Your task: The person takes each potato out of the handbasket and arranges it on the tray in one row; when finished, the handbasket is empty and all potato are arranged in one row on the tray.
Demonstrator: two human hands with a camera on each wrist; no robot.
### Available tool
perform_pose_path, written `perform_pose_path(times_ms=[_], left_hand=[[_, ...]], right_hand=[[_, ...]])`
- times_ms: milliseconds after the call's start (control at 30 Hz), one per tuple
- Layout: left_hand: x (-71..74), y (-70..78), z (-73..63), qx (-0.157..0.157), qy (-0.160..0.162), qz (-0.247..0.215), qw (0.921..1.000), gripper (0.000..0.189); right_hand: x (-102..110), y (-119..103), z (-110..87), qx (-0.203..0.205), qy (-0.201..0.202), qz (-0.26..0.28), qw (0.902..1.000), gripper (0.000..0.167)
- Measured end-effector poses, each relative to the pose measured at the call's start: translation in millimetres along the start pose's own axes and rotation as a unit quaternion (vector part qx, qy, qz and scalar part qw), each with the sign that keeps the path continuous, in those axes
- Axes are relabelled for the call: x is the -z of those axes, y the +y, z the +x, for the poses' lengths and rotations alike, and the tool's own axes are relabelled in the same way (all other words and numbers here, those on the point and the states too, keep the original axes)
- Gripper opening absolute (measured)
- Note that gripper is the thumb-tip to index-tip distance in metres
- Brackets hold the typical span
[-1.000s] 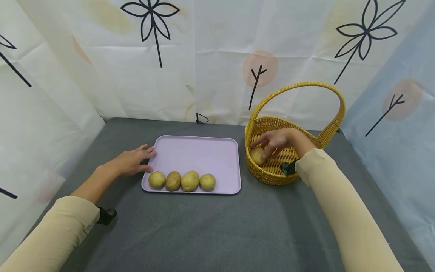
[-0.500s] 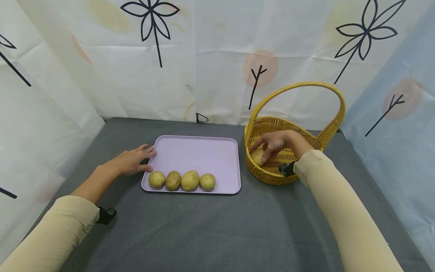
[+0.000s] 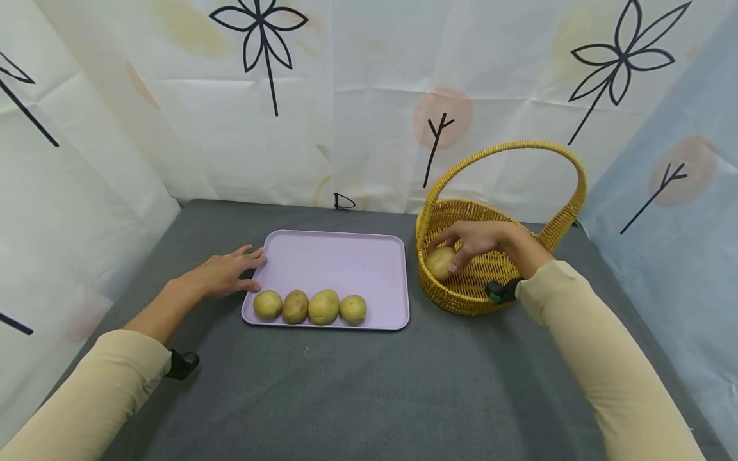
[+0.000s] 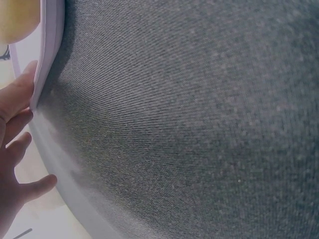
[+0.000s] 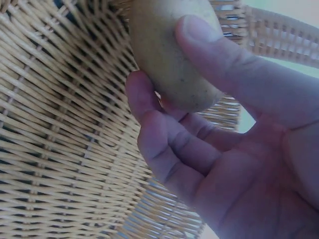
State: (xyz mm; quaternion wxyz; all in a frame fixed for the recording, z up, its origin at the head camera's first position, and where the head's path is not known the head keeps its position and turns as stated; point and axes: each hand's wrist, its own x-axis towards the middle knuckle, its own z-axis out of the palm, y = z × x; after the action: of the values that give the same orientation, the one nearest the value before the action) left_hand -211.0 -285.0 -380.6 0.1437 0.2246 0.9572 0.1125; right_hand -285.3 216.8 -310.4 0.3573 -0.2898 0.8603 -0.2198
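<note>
Inside the yellow wicker basket (image 3: 469, 301), my right hand (image 3: 475, 240) grips a potato (image 3: 440, 263). The right wrist view has the thumb across one side of this potato (image 5: 172, 55) and curled fingers on the other. At the left edge of a lilac tray (image 3: 334, 262), my left hand (image 3: 226, 274) rests with relaxed fingers. Its thumb (image 4: 22, 87) touches the rim in the left wrist view. Several potatoes stand in a row along the tray's near edge, from a round one (image 3: 268, 305) at the left to a small one (image 3: 353, 309) at the right.
The basket's tall handle (image 3: 519, 146) arches over the right forearm's far side. A dark grey cloth (image 3: 323, 390) covers the table. Behind and at both sides hang pale printed curtains (image 3: 369, 128). A dark device is strapped at each wrist.
My right hand's fingers and thumb have closed round the potato in the basket, and its wrist has shifted slightly right. The left hand, the tray and its potatoes stay put.
</note>
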Motion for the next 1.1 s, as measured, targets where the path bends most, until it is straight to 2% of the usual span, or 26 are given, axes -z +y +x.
perform_pose_path(times_ms=[233,533,633,900,1100], left_hand=[[1.3,1.2,0.9,0.004,-0.004,-0.005,1.0,0.07],[-1.2,-2.0,2.9,0.008,-0.004,-0.005,0.9999,0.071],[-1.5,-2.6,2.5,0.01,-0.005,-0.005,0.9999,0.072],[-0.4,1.0,0.8,0.004,-0.003,-0.002,1.0,0.07],[-0.6,2.4,0.8,0.003,0.0,-0.002,1.0,0.071]], right_hand=[[4.9,-4.5,-14.2,0.046,0.014,0.019,0.9986,0.065],[9.2,-22.7,-26.7,0.099,0.02,0.047,0.9938,0.063],[8.4,-32.3,-25.6,0.119,0.01,0.043,0.9919,0.063],[-5.7,-63.3,-12.0,0.146,-0.053,0.074,0.9852,0.06],[-16.6,-80.7,0.1,0.161,-0.08,0.063,0.9817,0.057]])
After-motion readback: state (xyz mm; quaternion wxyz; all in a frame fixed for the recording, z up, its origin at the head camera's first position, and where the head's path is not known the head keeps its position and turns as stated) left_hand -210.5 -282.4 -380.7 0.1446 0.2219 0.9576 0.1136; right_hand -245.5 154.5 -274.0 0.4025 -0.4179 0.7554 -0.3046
